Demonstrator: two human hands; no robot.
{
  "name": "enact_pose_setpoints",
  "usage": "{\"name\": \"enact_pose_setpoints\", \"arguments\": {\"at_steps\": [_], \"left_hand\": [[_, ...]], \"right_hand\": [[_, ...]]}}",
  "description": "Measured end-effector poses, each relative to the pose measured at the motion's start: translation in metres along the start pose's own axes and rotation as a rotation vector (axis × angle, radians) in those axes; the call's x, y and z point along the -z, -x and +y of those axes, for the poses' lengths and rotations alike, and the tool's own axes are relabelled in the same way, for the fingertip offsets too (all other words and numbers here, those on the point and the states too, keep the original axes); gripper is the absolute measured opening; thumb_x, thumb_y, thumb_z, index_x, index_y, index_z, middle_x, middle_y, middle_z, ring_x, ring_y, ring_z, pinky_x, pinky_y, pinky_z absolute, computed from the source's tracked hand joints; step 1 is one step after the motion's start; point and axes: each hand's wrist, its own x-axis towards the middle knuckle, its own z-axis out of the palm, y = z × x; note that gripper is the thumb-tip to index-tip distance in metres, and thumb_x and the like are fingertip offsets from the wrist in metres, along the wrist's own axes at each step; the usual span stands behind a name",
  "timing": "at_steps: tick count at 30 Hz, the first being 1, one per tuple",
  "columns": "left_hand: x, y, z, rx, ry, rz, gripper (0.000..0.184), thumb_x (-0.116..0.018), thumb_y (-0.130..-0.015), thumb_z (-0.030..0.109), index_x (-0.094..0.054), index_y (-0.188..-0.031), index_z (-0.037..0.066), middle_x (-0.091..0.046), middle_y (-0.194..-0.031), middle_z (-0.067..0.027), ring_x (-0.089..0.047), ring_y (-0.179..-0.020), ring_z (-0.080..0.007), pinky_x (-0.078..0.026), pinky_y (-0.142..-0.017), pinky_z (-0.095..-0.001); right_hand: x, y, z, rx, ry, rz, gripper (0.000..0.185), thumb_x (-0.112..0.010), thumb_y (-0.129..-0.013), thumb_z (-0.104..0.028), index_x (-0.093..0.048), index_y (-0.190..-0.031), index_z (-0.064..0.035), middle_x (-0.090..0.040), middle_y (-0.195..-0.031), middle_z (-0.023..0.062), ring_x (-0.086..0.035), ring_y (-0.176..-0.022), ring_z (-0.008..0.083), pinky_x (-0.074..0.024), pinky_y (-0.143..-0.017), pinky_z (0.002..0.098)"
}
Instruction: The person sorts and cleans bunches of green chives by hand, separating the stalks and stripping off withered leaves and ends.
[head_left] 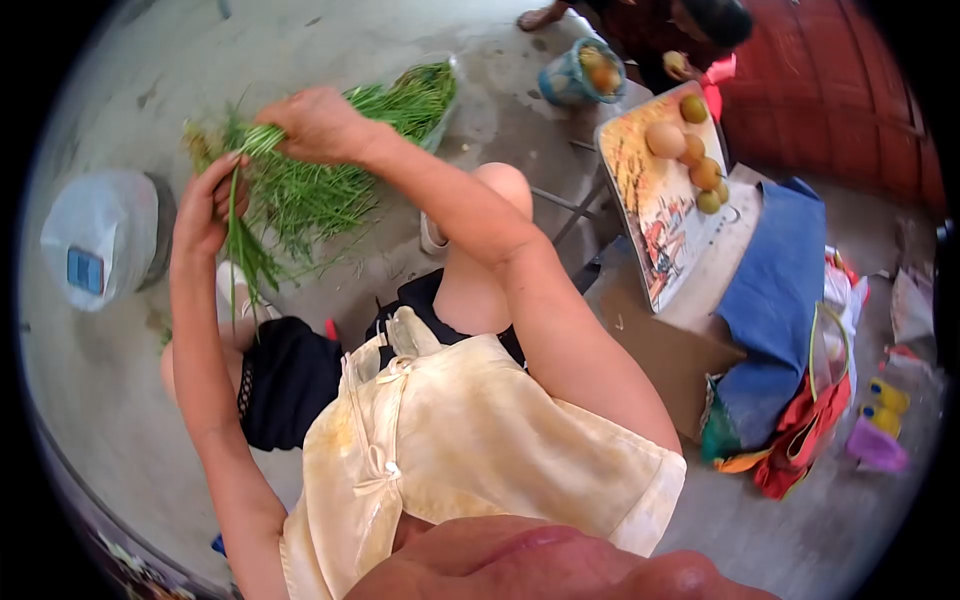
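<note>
My right hand (pixel 318 125) is closed around a bunch of thin green chives (pixel 263 139), its pale stem ends showing at the fingers. Close beside it, my left hand (pixel 207 205) is also closed on the bunch, and long green leaves (pixel 247 250) hang down below it. Under and beyond the hands lies a loose heap of the same greens (pixel 318 200) on the concrete floor. More greens (pixel 415 100) lie in a clear plastic bag behind the heap. Some yellowish scraps (pixel 197 145) lie left of the bunch.
A phone (pixel 85 270) rests on a plastic-covered tub (pixel 100 225) at the left. To the right, a picture-topped folding table (pixel 640 185) holds several round fruits (pixel 665 140). Beyond stand a bucket (pixel 585 72) and another person (pixel 665 30). A cardboard box (pixel 665 355) and blue cloth (pixel 775 280) lie right.
</note>
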Motion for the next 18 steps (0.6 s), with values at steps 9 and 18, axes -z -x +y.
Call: {"name": "enact_pose_setpoints", "arguments": {"at_steps": [9,18], "left_hand": [[-0.009,0.002,-0.001,-0.053,-0.12,-0.014,0.014,-0.061,-0.089,0.021,-0.06,-0.087,0.008,-0.029,-0.052,0.0098,-0.025,-0.043,-0.0036,-0.021,-0.041,-0.0221],[-0.023,0.01,0.006,-0.132,-0.159,0.009,0.012,-0.064,-0.088,0.019,-0.06,-0.088,0.008,-0.031,-0.054,0.0114,-0.025,-0.043,-0.0011,-0.018,-0.04,-0.021]], "right_hand": [[-0.002,0.002,-0.001,-0.174,-0.046,0.179,0.021,-0.064,-0.077,-0.029,-0.064,-0.091,-0.0134,-0.066,-0.076,0.0095,-0.064,-0.073,0.0306,-0.0493,-0.063,0.0398],[-0.021,-0.019,0.015,-0.69,-1.204,0.451,0.013,-0.064,-0.08,-0.019,-0.062,-0.078,-0.0058,-0.043,-0.053,-0.005,-0.036,-0.044,0.0069,-0.0294,-0.042,0.0237]]}}
